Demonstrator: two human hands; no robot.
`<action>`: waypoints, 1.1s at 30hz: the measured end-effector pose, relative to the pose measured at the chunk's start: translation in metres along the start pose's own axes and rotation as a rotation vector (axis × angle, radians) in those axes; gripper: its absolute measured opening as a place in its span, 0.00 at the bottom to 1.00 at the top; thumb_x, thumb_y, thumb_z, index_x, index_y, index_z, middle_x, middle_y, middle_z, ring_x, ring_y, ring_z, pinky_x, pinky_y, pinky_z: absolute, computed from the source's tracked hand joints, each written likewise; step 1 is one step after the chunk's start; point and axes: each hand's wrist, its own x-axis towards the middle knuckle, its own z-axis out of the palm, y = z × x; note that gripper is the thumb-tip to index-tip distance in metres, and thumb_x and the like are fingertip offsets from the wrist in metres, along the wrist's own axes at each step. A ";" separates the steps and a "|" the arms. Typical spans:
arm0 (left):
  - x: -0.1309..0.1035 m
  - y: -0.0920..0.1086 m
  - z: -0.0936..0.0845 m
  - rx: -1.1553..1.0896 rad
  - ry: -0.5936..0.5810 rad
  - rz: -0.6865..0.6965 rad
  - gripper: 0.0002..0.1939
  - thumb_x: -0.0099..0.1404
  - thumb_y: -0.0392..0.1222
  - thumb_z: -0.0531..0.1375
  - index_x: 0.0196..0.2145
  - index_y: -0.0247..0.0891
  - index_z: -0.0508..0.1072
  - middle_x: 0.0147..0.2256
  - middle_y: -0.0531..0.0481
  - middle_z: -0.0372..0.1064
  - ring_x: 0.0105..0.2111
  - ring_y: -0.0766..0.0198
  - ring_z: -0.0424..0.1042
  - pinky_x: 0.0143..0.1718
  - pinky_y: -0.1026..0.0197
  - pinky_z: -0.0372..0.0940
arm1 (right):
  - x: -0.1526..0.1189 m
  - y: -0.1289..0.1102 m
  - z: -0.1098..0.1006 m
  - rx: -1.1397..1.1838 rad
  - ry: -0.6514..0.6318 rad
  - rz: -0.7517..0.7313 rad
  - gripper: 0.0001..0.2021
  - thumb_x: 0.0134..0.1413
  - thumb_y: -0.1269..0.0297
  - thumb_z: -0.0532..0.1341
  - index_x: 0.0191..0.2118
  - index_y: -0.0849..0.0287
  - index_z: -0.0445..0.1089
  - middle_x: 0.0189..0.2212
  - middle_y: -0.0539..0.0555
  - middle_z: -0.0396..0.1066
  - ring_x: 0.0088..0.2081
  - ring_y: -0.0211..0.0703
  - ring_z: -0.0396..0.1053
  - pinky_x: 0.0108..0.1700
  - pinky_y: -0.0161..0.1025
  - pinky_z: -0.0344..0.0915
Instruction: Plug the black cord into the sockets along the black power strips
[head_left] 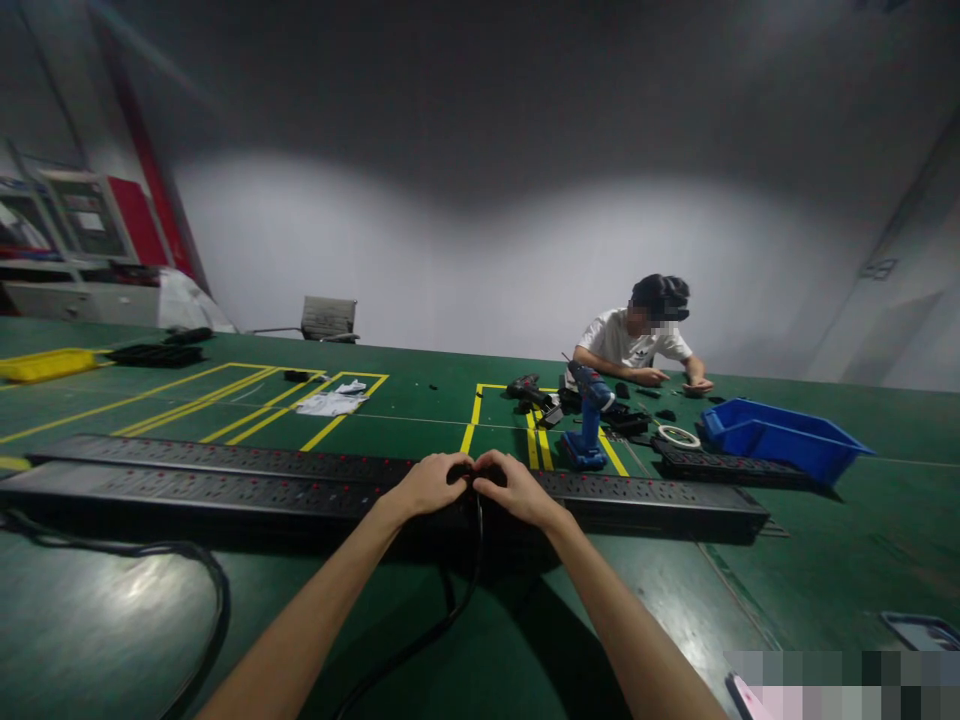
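Two long black socket strips (300,490) with small red marks lie side by side across the green table. Over the front strip, near its middle, my left hand (436,483) and my right hand (514,487) meet, with fingers pinched around the end of a black cable (477,560). The cable hangs down between my forearms and curves toward the lower left. Exactly what sits between the fingertips is too small and dark to make out.
A blue drill (587,415) stands behind the strips, with another drill (523,388) and black parts near it. A blue bin (787,440) and a tape roll (678,437) are at right. A person (634,340) leans on the far edge. Another cable (217,590) loops at left.
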 end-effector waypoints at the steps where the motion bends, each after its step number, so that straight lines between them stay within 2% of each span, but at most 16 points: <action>1: 0.000 0.000 0.000 -0.001 0.002 -0.001 0.18 0.61 0.44 0.55 0.48 0.44 0.72 0.45 0.50 0.74 0.45 0.57 0.72 0.50 0.58 0.62 | 0.000 0.000 0.000 -0.001 0.008 0.001 0.12 0.56 0.59 0.59 0.46 0.56 0.68 0.44 0.53 0.70 0.48 0.45 0.65 0.54 0.44 0.58; 5: 0.000 0.002 -0.001 0.001 0.013 -0.005 0.17 0.61 0.44 0.54 0.48 0.44 0.73 0.45 0.49 0.74 0.45 0.57 0.72 0.50 0.58 0.62 | 0.001 0.001 0.001 0.028 0.020 0.023 0.14 0.55 0.65 0.58 0.48 0.55 0.66 0.46 0.53 0.69 0.49 0.45 0.65 0.54 0.44 0.58; 9: 0.000 0.005 -0.002 -0.005 -0.006 -0.025 0.17 0.60 0.43 0.55 0.47 0.44 0.73 0.44 0.49 0.74 0.44 0.57 0.72 0.49 0.58 0.62 | 0.000 0.000 0.000 0.024 -0.004 0.027 0.24 0.47 0.73 0.59 0.52 0.53 0.63 0.47 0.52 0.70 0.50 0.46 0.66 0.53 0.44 0.59; 13: 0.000 0.006 -0.004 -0.013 -0.015 -0.044 0.17 0.60 0.42 0.55 0.47 0.44 0.73 0.43 0.48 0.74 0.44 0.56 0.72 0.48 0.58 0.63 | -0.003 -0.001 0.003 -0.062 0.022 -0.026 0.31 0.42 0.71 0.64 0.56 0.54 0.60 0.51 0.56 0.67 0.51 0.49 0.64 0.54 0.45 0.58; 19: 0.000 0.005 -0.003 -0.032 -0.012 -0.028 0.18 0.60 0.41 0.55 0.48 0.43 0.73 0.45 0.48 0.73 0.45 0.57 0.71 0.49 0.59 0.62 | -0.007 -0.010 0.006 -0.235 -0.010 -0.062 0.24 0.53 0.69 0.60 0.57 0.55 0.61 0.53 0.59 0.65 0.54 0.49 0.62 0.56 0.46 0.55; 24: 0.001 0.004 -0.001 -0.017 0.007 -0.008 0.18 0.61 0.43 0.54 0.49 0.43 0.73 0.45 0.48 0.73 0.45 0.57 0.71 0.50 0.58 0.62 | -0.007 -0.013 0.002 -0.257 -0.025 -0.066 0.18 0.58 0.70 0.55 0.54 0.58 0.63 0.51 0.59 0.67 0.52 0.48 0.64 0.55 0.45 0.56; 29: 0.001 0.004 -0.001 -0.016 0.008 -0.023 0.18 0.61 0.43 0.54 0.48 0.43 0.73 0.45 0.48 0.74 0.45 0.57 0.72 0.50 0.58 0.62 | -0.005 -0.009 0.002 -0.211 -0.014 -0.036 0.17 0.58 0.69 0.56 0.53 0.57 0.65 0.48 0.58 0.70 0.50 0.48 0.66 0.52 0.43 0.60; 33: 0.001 0.002 -0.001 -0.020 -0.002 -0.026 0.18 0.61 0.43 0.54 0.48 0.44 0.73 0.45 0.49 0.74 0.45 0.58 0.72 0.49 0.59 0.62 | -0.003 -0.003 0.002 -0.083 0.015 0.021 0.19 0.51 0.70 0.60 0.51 0.55 0.67 0.48 0.55 0.70 0.50 0.48 0.67 0.53 0.45 0.61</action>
